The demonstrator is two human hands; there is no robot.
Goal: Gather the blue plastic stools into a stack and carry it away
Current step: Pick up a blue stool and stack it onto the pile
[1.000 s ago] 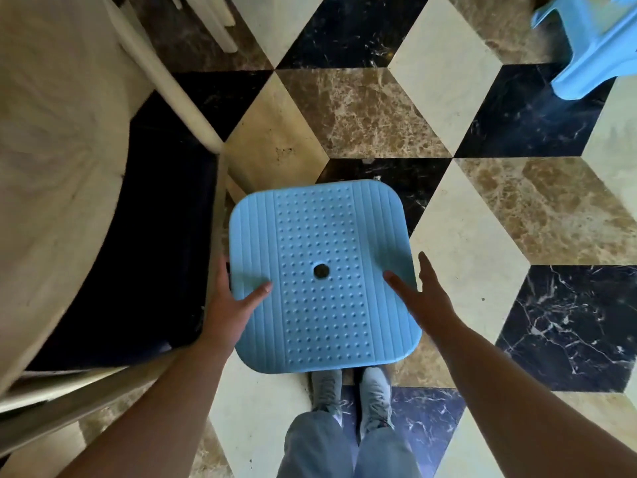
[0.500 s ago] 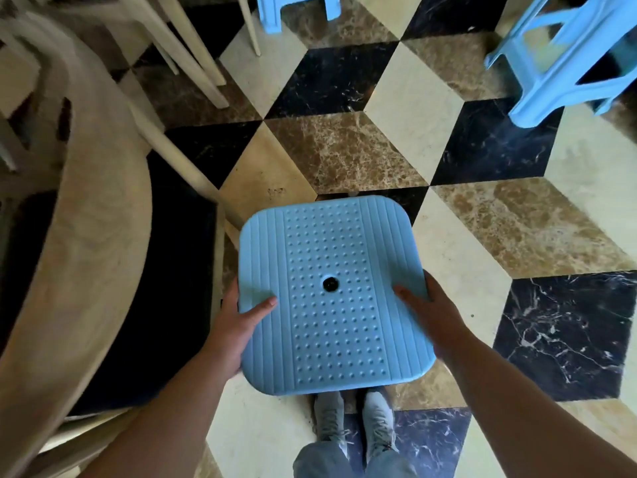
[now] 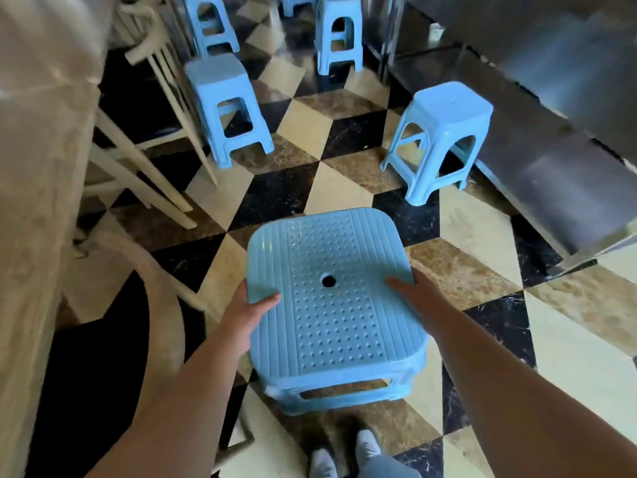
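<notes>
Left hand [image 3: 246, 317] and right hand [image 3: 418, 298] gripped the stool [image 3: 331, 305] by its seat edges, thumbs on top | I saw it held above my shoes [image 3: 344, 455] | four more stools stood ahead, nearest [image 3: 439, 139] at right.

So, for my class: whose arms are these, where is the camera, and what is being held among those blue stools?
The camera sits on a person's head, looking forward and down, so the arms are their own. The left hand and right hand grip opposite edges of a blue stool, seen from above, its seat dotted with a centre hole. More stools stand on the patterned floor: a near right one, a left one beside pale chairs, and others further back.
</notes>
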